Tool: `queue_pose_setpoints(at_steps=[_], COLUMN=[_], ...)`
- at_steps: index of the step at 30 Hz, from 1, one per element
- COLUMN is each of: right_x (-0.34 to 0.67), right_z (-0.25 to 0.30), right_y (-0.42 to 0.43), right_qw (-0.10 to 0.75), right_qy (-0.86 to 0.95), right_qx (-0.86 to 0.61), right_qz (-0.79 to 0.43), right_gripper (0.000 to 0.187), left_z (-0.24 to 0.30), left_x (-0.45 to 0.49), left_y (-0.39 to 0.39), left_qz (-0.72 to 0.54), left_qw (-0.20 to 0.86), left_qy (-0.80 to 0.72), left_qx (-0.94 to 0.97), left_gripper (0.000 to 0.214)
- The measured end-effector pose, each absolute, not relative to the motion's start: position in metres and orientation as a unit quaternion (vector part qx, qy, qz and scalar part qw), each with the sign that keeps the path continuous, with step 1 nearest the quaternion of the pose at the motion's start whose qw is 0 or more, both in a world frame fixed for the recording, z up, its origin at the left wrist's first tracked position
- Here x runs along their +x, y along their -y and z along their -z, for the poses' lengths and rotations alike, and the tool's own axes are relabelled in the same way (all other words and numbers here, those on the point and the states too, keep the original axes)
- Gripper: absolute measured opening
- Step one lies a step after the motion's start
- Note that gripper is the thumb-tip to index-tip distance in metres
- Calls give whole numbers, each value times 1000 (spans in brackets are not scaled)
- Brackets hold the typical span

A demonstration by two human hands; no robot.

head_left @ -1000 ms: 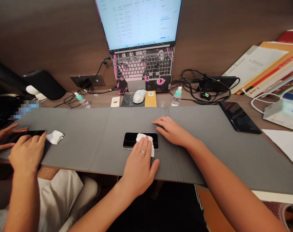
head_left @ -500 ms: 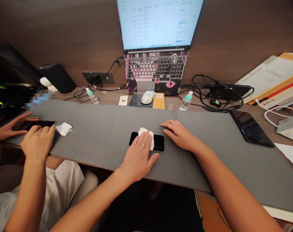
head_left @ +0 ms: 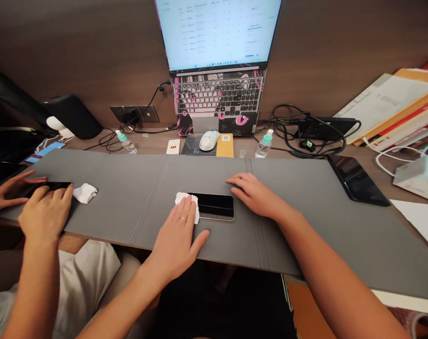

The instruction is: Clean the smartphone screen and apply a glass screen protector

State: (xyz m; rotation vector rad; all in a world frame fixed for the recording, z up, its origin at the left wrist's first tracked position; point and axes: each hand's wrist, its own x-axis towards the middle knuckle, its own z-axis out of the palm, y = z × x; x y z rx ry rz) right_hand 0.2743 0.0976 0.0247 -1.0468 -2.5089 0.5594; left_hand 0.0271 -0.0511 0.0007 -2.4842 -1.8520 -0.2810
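Note:
A smartphone with a dark screen lies flat on the grey desk mat in front of me. My left hand presses a crumpled white tissue with flat fingers, over the phone's left end. The thumb stands apart, and a ring shows on one finger. The tissue covers that end of the phone. Beyond its right end, my right hand rests open on the mat with its fingers stretched out to the left. It holds nothing, and its fingertips are close to the phone.
A laptop stands behind the mat, with a mouse before it and small spray bottles either side. A tablet lies right, near cables and books. At left, another person's hands handle a dark device beside a tissue.
My left hand has slid the tissue leftward along the phone, uncovering the middle of the screen. My right hand stays beside the phone's right end. The whole view has shifted slightly.

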Motion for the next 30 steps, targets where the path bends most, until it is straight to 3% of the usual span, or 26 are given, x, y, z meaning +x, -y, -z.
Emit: queue_pose_setpoints(at_steps=[6, 11, 18, 30], right_x=[275, 277, 278, 274], right_z=[-23, -23, -26, -23], right_y=[-100, -99, -95, -99], right_qw=[181, 183, 155, 166], right_qy=[890, 890, 895, 890], right_qx=[-369, -359, -353, -363], right_qz=[-198, -212, -223, -220], right_gripper=[41, 41, 45, 51], left_z=[1, -1, 0, -5], left_x=[67, 78, 41, 47], left_y=[49, 61, 72, 63], left_qz=[112, 114, 102, 99], left_qw=[0, -4, 27, -3], left_qy=[576, 555, 580, 575], left_qx=[-810, -824, -808, -812], left_gripper=[97, 101, 80, 69])
